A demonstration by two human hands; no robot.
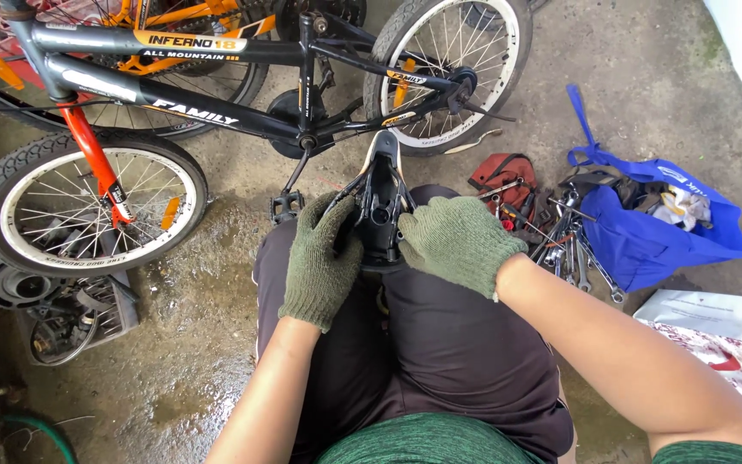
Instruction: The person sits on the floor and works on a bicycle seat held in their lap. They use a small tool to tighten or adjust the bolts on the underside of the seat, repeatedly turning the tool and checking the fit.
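Left hand: the left hand [321, 262], in a green knit glove, is wrapped around the left side of a black bicycle saddle [381, 199], fingers curled onto its underside.
Right hand: the right hand [457, 243], gloved the same, is pressed on the saddle's right side with fingers closed over its edge; both hands are clamped on the saddle, close together.
Saddle: turned underside up, rails showing, its light-coloured nose pointing away from the person; it rests on the lap, between the knees, over dark shorts [440, 344].
Bicycle: a small black bicycle [216, 112] stands just beyond the saddle, front wheel [88, 206] to the left, rear wheel [448, 73] to the right, one pedal [288, 206] near the left glove.
Tools: a heap of wrenches [573, 249] lies on the wet concrete floor [216, 283] to the right, beside a blue bag [654, 228] and a small red pouch [501, 178].
Left edge: a dark crate [70, 322] of parts sits below the front wheel.
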